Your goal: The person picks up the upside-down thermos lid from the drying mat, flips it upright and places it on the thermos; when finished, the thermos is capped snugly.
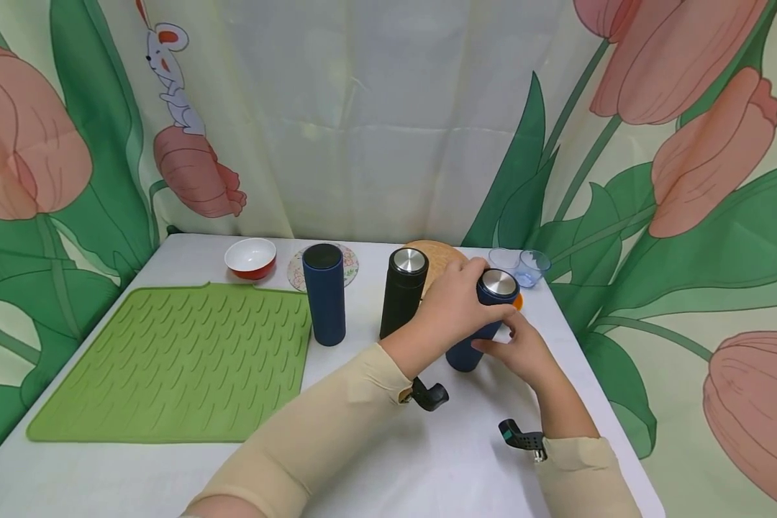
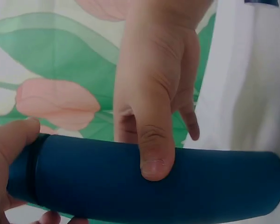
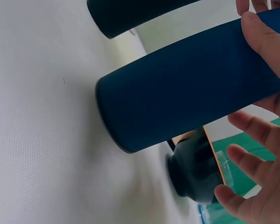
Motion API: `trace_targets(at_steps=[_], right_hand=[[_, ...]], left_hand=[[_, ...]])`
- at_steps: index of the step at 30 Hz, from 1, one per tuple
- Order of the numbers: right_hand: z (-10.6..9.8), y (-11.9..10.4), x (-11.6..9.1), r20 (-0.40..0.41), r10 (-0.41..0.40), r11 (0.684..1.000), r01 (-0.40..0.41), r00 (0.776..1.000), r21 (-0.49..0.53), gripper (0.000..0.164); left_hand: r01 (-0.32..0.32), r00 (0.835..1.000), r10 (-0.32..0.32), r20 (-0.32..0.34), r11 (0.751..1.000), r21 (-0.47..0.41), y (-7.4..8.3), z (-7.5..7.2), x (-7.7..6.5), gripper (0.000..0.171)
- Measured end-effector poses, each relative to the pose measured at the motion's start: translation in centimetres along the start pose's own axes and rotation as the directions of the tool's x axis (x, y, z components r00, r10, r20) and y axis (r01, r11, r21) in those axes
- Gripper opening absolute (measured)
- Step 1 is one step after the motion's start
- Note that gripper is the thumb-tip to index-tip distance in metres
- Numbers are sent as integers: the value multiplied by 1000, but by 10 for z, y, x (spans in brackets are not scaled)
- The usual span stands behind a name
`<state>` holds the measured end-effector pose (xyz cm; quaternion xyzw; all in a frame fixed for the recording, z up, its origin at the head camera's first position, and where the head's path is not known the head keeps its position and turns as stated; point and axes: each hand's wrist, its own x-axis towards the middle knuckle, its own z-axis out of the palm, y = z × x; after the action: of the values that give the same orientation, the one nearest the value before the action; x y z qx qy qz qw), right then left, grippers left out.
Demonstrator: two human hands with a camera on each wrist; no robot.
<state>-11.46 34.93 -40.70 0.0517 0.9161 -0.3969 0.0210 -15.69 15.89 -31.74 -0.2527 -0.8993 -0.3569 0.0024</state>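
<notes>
A dark blue thermos (image 1: 469,352) with a silver-topped lid (image 1: 499,282) stands on the right side of the table; whether its base touches the cloth I cannot tell. My left hand (image 1: 450,306) grips it around the lid end, thumb and fingers on opposite sides. On the body lower down, my right hand (image 1: 524,349) holds it between thumb and index finger, while its other fingers (image 3: 252,163) spread away from the surface. Just left of my hands is a black thermos (image 1: 401,295) with a silver top. Another blue thermos (image 1: 324,302), dark-topped, stands farther left.
A green ridged mat (image 1: 201,360) covers the table's left part. Behind it sit a red-and-white bowl (image 1: 251,257) and a floral round mat (image 1: 350,265). A round wooden board (image 1: 437,253), clear glasses (image 1: 532,267) and a dark bowl with orange rim (image 3: 196,168) lie back right.
</notes>
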Motion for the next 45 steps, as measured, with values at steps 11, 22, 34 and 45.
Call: trace_targets(at_steps=[11,22,34,45], right_hand=[[0,0,1,0,-4,1000,4,1000,15,86],[3,2,0,-15,-4,1000,4,1000,23,88],[4,2,0,5,10,1000,-10,1000,25,87],[3,2,0,-6,-6,999,6,1000,33,92]], left_hand=[[40,997,-35,66,997,-69,2,-8,3,73],[2,1000,-2,28,1000,20,-4,2,2,66],[111,993,-109,48,993,-39,2,0,2,75],[21,999,-14,-47,990,141,1,9,4,77]])
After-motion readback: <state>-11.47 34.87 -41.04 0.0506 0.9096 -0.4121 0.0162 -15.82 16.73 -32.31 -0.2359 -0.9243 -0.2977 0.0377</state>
